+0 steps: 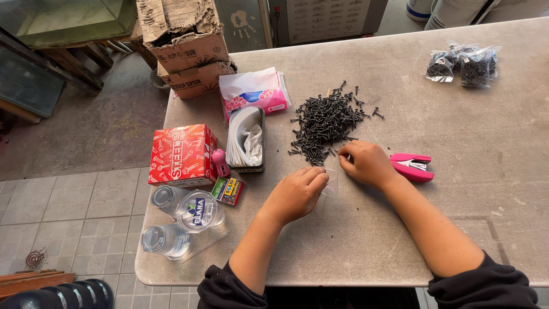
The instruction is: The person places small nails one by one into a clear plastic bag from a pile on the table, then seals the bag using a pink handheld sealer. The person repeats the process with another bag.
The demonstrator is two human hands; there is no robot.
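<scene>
**Screws going into small bags**

The left hand (297,193) pinches a small clear bag (330,184) against the table (486,171), fingers closed on its edge. The right hand (366,163) is curled at the near edge of the screw pile (326,121); whether it grips any screws I cannot tell. Three filled bags (464,64) lie at the far corner. Most screws remain loose, so the work looks early. A pink stapler (413,166) rests just beside the right hand.

my left hand (297,193) hides most of the clear bag (330,186); my right hand's (366,163) fingertips curl under, unseen; the stapler's (413,166) near end sits behind my wrist.
</scene>
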